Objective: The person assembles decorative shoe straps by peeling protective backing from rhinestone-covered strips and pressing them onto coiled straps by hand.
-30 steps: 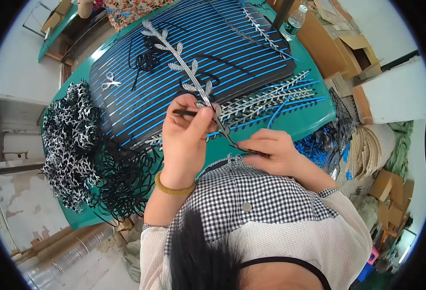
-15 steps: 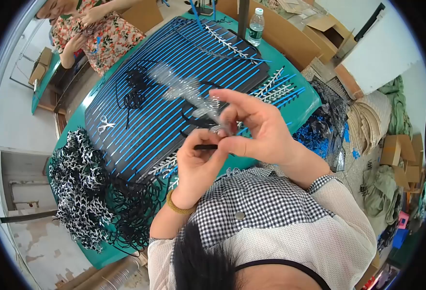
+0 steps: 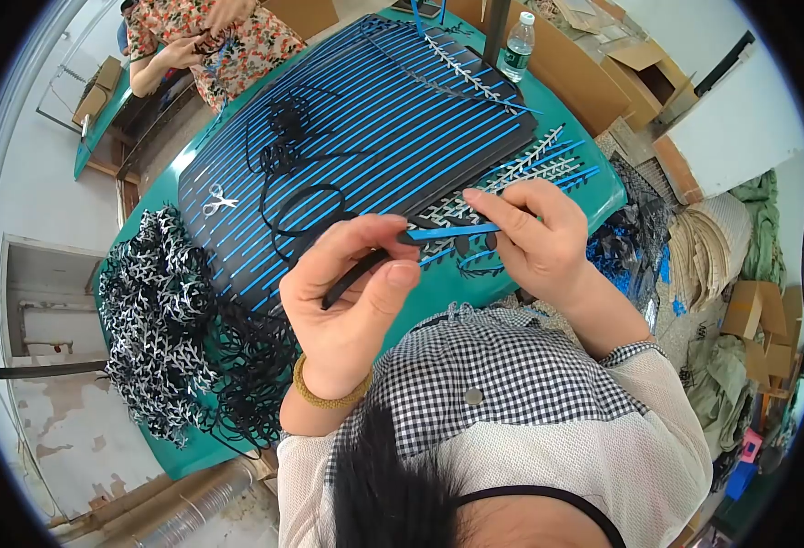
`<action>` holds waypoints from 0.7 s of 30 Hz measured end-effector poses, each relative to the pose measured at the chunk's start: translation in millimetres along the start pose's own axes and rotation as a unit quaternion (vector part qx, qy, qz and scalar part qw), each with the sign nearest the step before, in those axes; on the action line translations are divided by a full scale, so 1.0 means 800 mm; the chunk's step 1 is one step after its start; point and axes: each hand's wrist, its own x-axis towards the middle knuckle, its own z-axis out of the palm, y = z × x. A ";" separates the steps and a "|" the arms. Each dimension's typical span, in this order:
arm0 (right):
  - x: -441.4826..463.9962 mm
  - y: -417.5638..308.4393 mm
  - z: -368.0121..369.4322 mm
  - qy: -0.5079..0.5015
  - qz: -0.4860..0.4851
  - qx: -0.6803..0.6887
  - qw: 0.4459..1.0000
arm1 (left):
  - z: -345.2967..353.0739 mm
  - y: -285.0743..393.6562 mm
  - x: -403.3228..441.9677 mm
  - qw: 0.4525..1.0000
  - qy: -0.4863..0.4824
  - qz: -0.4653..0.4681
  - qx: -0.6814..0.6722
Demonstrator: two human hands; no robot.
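My left hand (image 3: 345, 288) is closed on a black band (image 3: 354, 278) that crosses its palm. A narrow blue strip (image 3: 457, 234) runs from the left fingertips to my right hand (image 3: 543, 239), whose fingers close on its other end. Dark rounded pieces (image 3: 463, 246) show just under the strip; what they belong to is unclear. Behind my hands lies a black board (image 3: 365, 119) lined with parallel blue strips. A loop of black band (image 3: 315, 192) rests on it beside my left hand, with a tangle of black cord (image 3: 283, 137) farther back.
White-handled scissors (image 3: 218, 201) lie at the board's left. Black-and-white leafy trim (image 3: 155, 320) is heaped at the left of the green table (image 3: 593, 183). More leafy trim (image 3: 548, 169) lies right of the board. A water bottle (image 3: 519, 46) stands behind; another person (image 3: 210, 46) sits across.
The blurred silvery leafy piece no longer shows in my hands. They have moved apart, with the blue strip now stretched between them. The view has shifted slightly.
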 end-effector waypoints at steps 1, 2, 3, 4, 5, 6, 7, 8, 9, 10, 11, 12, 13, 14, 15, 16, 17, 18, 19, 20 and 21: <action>-0.001 0.000 -0.001 0.002 -0.009 -0.020 1.000 | -0.001 -0.001 -0.002 1.000 0.001 0.003 0.004; -0.002 0.000 -0.003 0.003 -0.015 -0.027 1.000 | -0.001 -0.002 -0.004 1.000 0.001 0.006 0.008; -0.002 0.001 -0.005 0.004 -0.021 -0.035 0.999 | 0.002 -0.002 -0.004 0.999 0.008 0.023 0.020; -0.003 0.002 -0.007 0.005 -0.027 -0.042 0.999 | 0.007 -0.001 -0.005 0.999 0.015 0.041 0.032; -0.004 0.002 -0.009 -0.005 -0.022 -0.032 0.999 | 0.010 0.000 -0.005 0.997 0.021 0.059 0.043; -0.005 0.003 -0.012 -0.015 -0.018 -0.021 1.000 | 0.011 -0.002 -0.004 0.996 0.010 0.071 0.051; -0.006 0.003 -0.015 -0.024 -0.014 -0.011 1.000 | 0.011 -0.003 -0.002 0.995 -0.001 0.084 0.060; -0.003 0.001 -0.016 -0.019 0.001 0.022 1.000 | 0.010 -0.004 0.001 0.993 -0.012 0.097 0.068; 0.002 -0.002 -0.016 -0.014 0.015 0.055 0.998 | 0.010 -0.005 0.002 0.985 -0.019 0.131 0.106; 0.007 -0.003 -0.022 -0.009 0.004 0.071 0.997 | 0.009 -0.005 0.004 0.975 -0.027 0.164 0.144; 0.011 -0.003 -0.029 -0.004 -0.006 0.086 0.996 | 0.009 -0.006 0.005 0.963 -0.036 0.197 0.181; 0.015 -0.003 -0.035 0.001 -0.017 0.101 0.995 | 0.009 -0.007 0.008 0.951 -0.052 0.226 0.206; 0.023 -0.006 -0.046 -0.001 -0.040 0.119 0.992 | 0.010 -0.006 0.010 0.936 -0.070 0.255 0.231; 0.029 -0.009 -0.051 -0.011 -0.054 0.134 0.989 | 0.012 -0.005 0.012 0.921 -0.087 0.282 0.255; 0.036 -0.013 -0.056 -0.021 -0.068 0.149 0.986 | 0.013 -0.005 0.015 0.902 -0.103 0.312 0.280; 0.042 -0.017 -0.061 -0.031 -0.081 0.164 0.983 | 0.017 -0.005 0.017 0.897 -0.107 0.326 0.280; 0.045 -0.019 -0.058 -0.032 -0.089 0.170 0.981 | 0.021 -0.006 0.017 0.892 -0.111 0.339 0.279; 0.047 -0.018 -0.055 -0.024 -0.108 0.163 0.980 | 0.024 -0.006 0.017 0.886 -0.113 0.352 0.278; 0.048 -0.017 -0.053 -0.016 -0.127 0.157 0.979 | 0.023 -0.005 0.017 0.882 -0.126 0.354 0.286; 0.050 -0.016 -0.050 -0.007 -0.146 0.149 0.978 | 0.023 -0.004 0.017 0.879 -0.132 0.354 0.292; 0.051 -0.014 -0.050 -0.005 -0.165 0.136 0.977 | 0.024 -0.003 0.017 0.876 -0.137 0.354 0.298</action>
